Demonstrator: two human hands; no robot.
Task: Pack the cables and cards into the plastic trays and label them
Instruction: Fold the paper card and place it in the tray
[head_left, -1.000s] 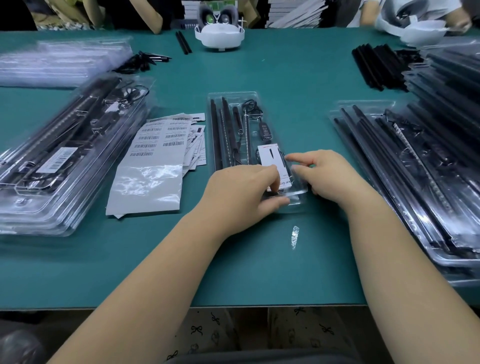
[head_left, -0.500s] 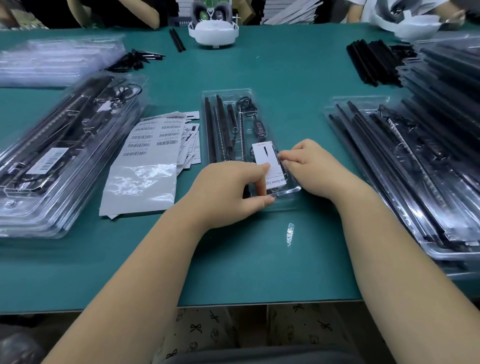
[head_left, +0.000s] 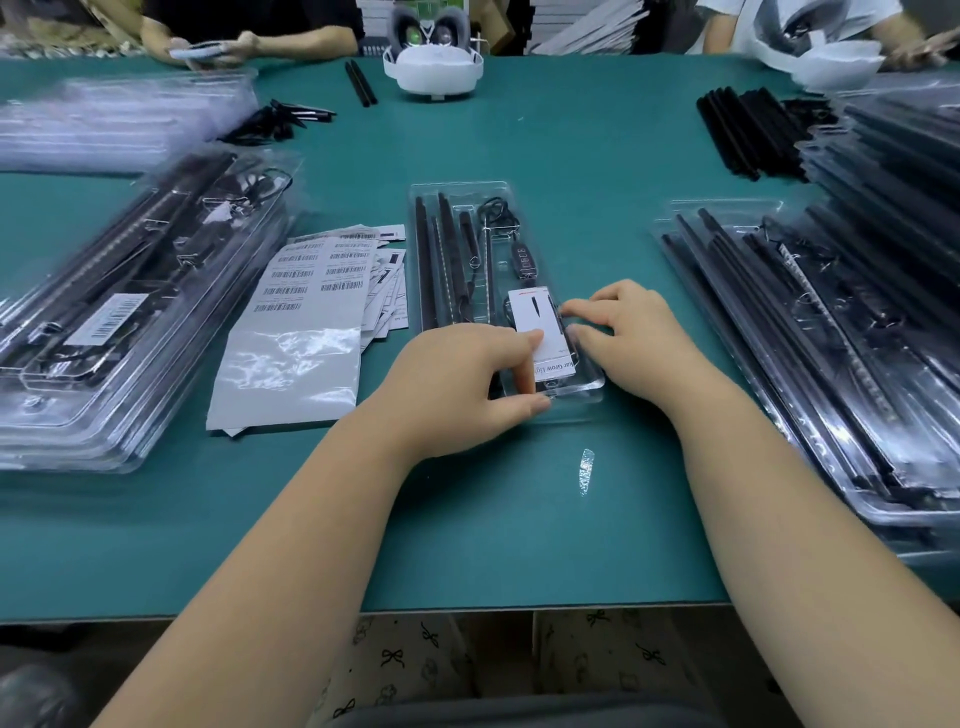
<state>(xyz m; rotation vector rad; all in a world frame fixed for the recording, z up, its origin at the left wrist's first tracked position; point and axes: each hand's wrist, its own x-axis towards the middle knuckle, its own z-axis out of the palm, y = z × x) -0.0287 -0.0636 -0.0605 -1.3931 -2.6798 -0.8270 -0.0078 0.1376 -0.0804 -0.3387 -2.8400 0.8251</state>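
Clear tray (head_left: 498, 208) at table (head_left: 597, 156) centre, white card (head_left: 537, 325) in near end. Left hand (head_left: 462, 384) pinches card's near edge; right hand (head_left: 631, 332) fingertips press tray rim. Label sheets (head_left: 306, 312) left, filled tray stacks (head_left: 104, 312) both sides.

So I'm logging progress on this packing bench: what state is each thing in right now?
Centre plastic tray: open-topped, black rods and cable inside.
White card: lying in the tray's near end.
Left hand: pinching the card's near edge.
Right hand: fingertips at the card's right side.
Barcode label sheet: flat, partly peeled.
Left tray stack: packed, top one labelled.
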